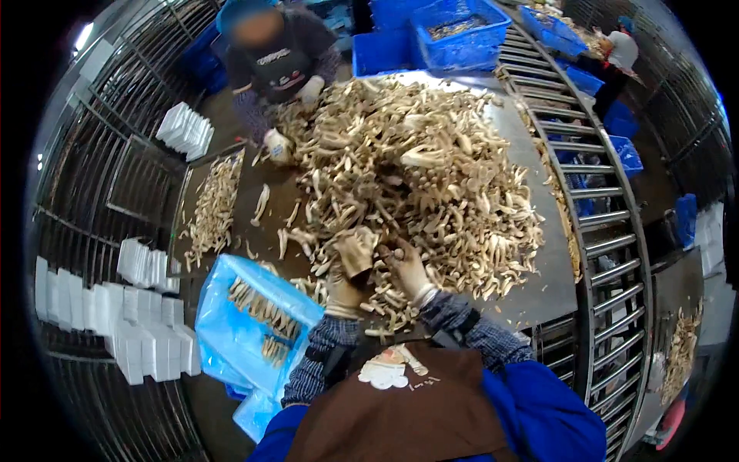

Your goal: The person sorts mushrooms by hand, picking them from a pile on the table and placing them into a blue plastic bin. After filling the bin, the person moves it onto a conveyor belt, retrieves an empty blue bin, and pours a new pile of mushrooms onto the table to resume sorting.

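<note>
A large heap of pale brown mushrooms covers much of the metal table in front of me. My left hand, in a light, soiled glove, is closed around a thick, broad tan mushroom at the heap's near edge. Just right of it, my gloved right hand has its fingers bent together among the mushrooms; what they grip, if anything, I cannot make out. To the left of my left hand, a blue plastic liner holds mushrooms laid in rows.
Across the table, a person in gloves works at the heap. A roller conveyor runs along the right. Blue crates stand at the back. White trays are stacked at left, near a side surface bearing mushrooms.
</note>
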